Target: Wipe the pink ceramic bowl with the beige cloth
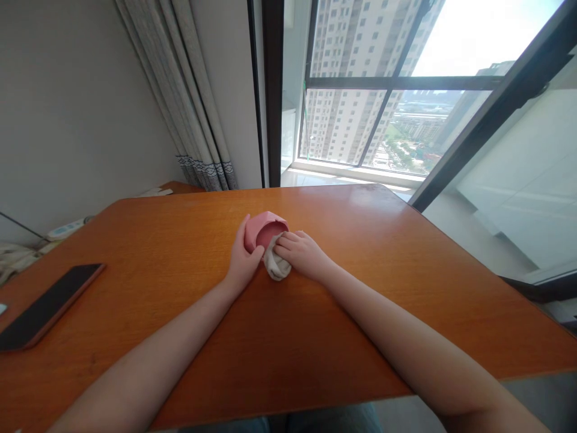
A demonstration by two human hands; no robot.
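Note:
A pink faceted pot or bowl [267, 220] lies tilted on the wooden table, its round opening turned toward me. My left hand [244, 255] grips its left side, thumb at the rim and fingers behind the wall. A crumpled whitish cloth [276, 266] hangs at the lower right of the opening. My right hand [303, 252] is closed on this cloth, with the fingertips at the rim of the pink vessel. Part of the cloth and the inside of the vessel are hidden by the fingers.
The orange-brown wooden table [180, 228] spreads around my hands. A dark flat tablet-like object with a reddish edge [51, 305] lies at the left. Behind it is a white power strip [67, 230]. Beyond the far edge stand a grey curtain [198, 120] and a window [351, 120].

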